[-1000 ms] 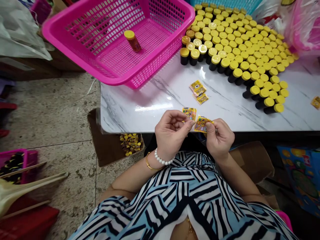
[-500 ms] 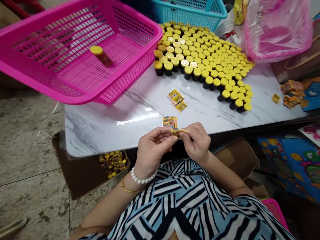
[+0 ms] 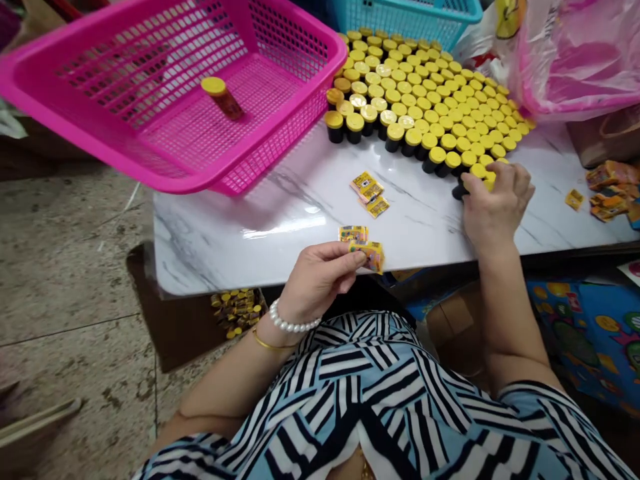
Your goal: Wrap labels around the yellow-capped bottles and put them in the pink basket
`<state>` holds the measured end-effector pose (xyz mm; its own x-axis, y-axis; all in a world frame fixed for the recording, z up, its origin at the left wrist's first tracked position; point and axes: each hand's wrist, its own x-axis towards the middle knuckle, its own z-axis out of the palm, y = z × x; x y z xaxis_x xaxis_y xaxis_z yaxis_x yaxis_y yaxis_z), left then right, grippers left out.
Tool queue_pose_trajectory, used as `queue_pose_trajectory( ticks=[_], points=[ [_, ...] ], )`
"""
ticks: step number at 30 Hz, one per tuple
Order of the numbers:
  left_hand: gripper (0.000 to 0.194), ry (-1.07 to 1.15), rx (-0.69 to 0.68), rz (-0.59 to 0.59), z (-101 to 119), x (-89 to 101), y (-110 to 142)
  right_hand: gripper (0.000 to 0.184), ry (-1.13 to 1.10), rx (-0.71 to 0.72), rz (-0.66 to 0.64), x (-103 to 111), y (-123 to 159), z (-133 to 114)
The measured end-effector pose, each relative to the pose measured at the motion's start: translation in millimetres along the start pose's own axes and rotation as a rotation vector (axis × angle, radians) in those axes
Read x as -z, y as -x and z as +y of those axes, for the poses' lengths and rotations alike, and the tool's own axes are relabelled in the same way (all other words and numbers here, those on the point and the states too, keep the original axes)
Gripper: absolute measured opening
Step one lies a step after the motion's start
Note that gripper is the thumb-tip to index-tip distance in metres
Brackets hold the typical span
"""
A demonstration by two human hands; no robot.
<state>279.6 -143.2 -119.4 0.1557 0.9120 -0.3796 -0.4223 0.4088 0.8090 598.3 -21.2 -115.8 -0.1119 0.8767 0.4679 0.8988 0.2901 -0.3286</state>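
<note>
My left hand (image 3: 327, 270) pinches a small yellow printed label (image 3: 369, 257) between thumb and fingers, just above the table's front edge. Partly behind it, a stack of similar labels (image 3: 353, 233) lies on the table. More yellow labels (image 3: 367, 188) sit a little farther back. My right hand (image 3: 497, 200) is at the near right end of a large block of black tubs with yellow lids (image 3: 435, 100). Its thumb and fingers close around a yellow-lidded tub (image 3: 479, 172); the hand hides part of that tub and its neighbours.
A pink basket (image 3: 280, 157) at the left holds one yellow-lidded tube (image 3: 223, 100). Behind the tubs stand a blue basket (image 3: 400, 23) and a pink container with plastic film (image 3: 575, 100). Orange packets (image 3: 610, 190) lie at the right. Below the table, a carton (image 3: 165, 313) holds yellow-lidded tubes.
My right hand has let go of the label and moved right and forward to the tubs. My left hand keeps the label, now turned flat side up. The camera view has shifted.
</note>
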Motion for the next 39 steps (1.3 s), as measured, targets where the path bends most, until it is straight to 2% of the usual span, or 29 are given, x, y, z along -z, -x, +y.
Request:
queue_pose_trajectory(
  ticks=[2,3,5,7,9,11,13,15,20,24,29,33,35,36,39],
  points=[
    [0.025,0.045,0.044,-0.025,1.2,1.2,-5.2,0.022,0.122,0.061,0.046,0.8,2.8,-0.7],
    [0.026,0.071,0.060,-0.038,1.2,2.1,-8.2,0.022,0.106,0.109,0.053,2.1,7.9,-6.6],
    [0.027,0.126,0.081,-0.059,1.0,3.7,-14.6,0.028,-0.140,0.147,0.041,6.0,23.0,-28.0],
    [0.027,0.175,0.094,-0.071,1.1,3.7,-19.9,0.040,-0.540,0.052,-0.021,8.6,40.1,-57.0],
    [0.029,0.205,0.110,-0.070,2.1,1.6,-22.8,0.040,-0.877,-0.061,-0.122,7.0,53.5,-85.4],
    [0.034,0.219,0.143,-0.064,3.5,-1.6,-23.3,0.037,-1.071,-0.164,-0.246,2.4,60.3,-105.3],
    [0.039,0.231,0.174,-0.057,4.5,-4.4,-22.5,0.033,-1.152,-0.239,-0.365,-1.2,61.4,-114.6],
    [0.041,0.245,0.179,-0.053,4.3,-5.7,-21.6,0.030,-1.171,-0.274,-0.428,-1.2,59.7,-117.1],
    [0.039,0.241,0.158,-0.075,-0.6,-6.5,-20.9,0.026,-1.113,-0.317,-0.362,6.5,56.9,-123.4],
    [0.036,0.219,0.121,-0.055,-2.7,-8.9,-20.6,0.030,-1.081,-0.316,-0.405,7.1,62.6,-130.6],
    [0.036,0.262,0.117,-0.043,-1.6,-7.6,-22.9,0.034,-0.834,-0.248,-0.289,6.0,72.3,-131.7],
    [0.034,0.252,0.097,-0.064,-2.7,-8.0,-22.6,0.036,-0.862,-0.173,-0.243,4.7,73.7,-136.3],
    [0.032,0.169,0.025,-0.048,-4.5,-9.2,-18.9,0.035,-0.916,-0.167,-0.228,3.1,73.8,-138.2],
    [0.031,0.105,-0.053,-0.022,-5.4,-9.3,-16.4,0.034,-0.930,-0.162,-0.211,2.0,74.2,-138.1],
    [0.025,-0.108,-0.392,0.105,-6.3,-4.7,-9.6,0.035,-0.908,-0.105,-0.125,-1.6,76.4,-133.0]
  ],
)
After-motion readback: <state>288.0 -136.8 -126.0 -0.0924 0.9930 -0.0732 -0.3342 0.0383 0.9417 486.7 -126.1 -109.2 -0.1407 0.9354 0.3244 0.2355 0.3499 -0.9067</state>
